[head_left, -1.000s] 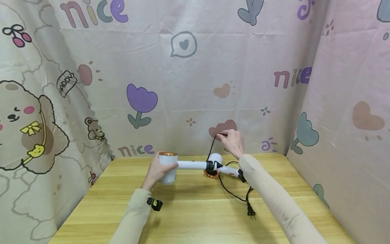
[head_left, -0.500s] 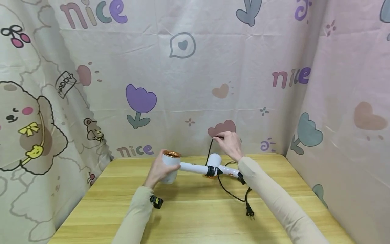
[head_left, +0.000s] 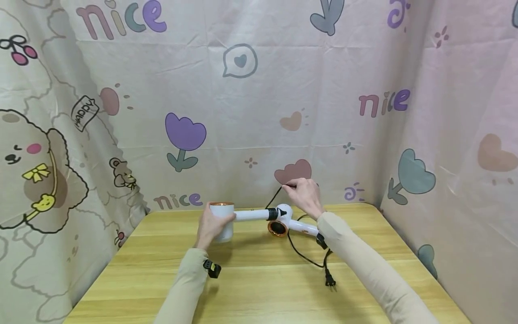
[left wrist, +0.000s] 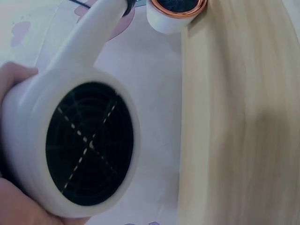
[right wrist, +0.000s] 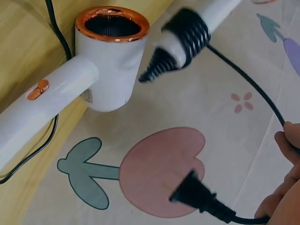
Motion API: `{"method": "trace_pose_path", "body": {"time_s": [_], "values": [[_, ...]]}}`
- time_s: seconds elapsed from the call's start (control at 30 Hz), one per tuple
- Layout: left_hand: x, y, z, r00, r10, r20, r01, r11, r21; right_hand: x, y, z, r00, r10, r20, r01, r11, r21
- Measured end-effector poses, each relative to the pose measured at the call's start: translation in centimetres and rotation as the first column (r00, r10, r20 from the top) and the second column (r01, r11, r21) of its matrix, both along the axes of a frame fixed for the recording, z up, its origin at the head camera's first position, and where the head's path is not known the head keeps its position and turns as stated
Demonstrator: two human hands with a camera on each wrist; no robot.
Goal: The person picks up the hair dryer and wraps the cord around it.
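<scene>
In the head view my left hand (head_left: 209,227) grips the barrel of a white hair dryer (head_left: 225,229) with a copper rim, held up over the table. Its handle (head_left: 251,215) points right, with black cord (head_left: 272,213) wound in several turns near the handle's end. My right hand (head_left: 305,197) pinches the free run of that cord (right wrist: 255,86), which slants up from the handle. The cord's black plug (right wrist: 197,193) hangs by the right hand in the right wrist view. In the left wrist view the held dryer's dark round grille (left wrist: 89,143) faces the camera.
A second white hair dryer (right wrist: 110,70) lies on the wooden table (head_left: 259,288), behind the held handle's end. Its cord loops forward to a two-pin plug (head_left: 330,281). A printed curtain (head_left: 238,121) rises behind the table and at both sides.
The held dryer's handle dipped at its cord-wound end, then came back up and shifted left. The cord to my right hand now slants more. The right hand has dropped slightly.
</scene>
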State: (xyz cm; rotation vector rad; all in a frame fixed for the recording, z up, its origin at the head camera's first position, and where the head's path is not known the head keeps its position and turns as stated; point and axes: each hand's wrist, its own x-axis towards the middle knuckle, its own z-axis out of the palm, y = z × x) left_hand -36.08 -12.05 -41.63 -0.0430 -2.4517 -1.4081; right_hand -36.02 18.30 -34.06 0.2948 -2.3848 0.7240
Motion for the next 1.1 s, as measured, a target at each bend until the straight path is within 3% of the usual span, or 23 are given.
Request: {"method": "trace_pose_path", "body": {"time_s": [0.2, 0.4, 0.6, 0.87, 1.07, 1.1], "values": [[-0.2, 0.6, -0.4, 0.991, 0.129, -0.034, -0.127, 0.991, 0.035, 1.0, -0.7, -0.7, 1.0, 0.021, 0.0, -0.021, 0.999, 0.035], [-0.1, 0.9, -0.6, 0.969, 0.244, -0.031, -0.241, 0.967, 0.083, 2.0, -1.3, -2.6, 0.995, 0.082, -0.047, -0.078, 0.993, 0.087], [-0.4, -0.2, -0.8, 0.967, 0.25, 0.044, -0.253, 0.937, 0.241, 2.8, -1.7, -4.0, 0.991, 0.105, -0.085, -0.094, 0.987, 0.127], [-0.6, -1.0, -0.4, 0.969, 0.205, 0.134, -0.245, 0.831, 0.5, 3.1, -1.5, -5.1, 0.95, 0.296, -0.101, -0.278, 0.946, 0.164], [-0.7, -1.2, -0.2, 0.981, 0.095, 0.171, -0.186, 0.723, 0.666, 3.2, -1.2, -5.8, 0.925, 0.38, 0.0, -0.377, 0.92, 0.11], [-0.6, -1.2, -0.2, 0.981, 0.073, 0.18, -0.178, 0.713, 0.679, 3.3, -1.1, -5.9, 0.92, 0.392, 0.031, -0.393, 0.915, 0.092]]}}
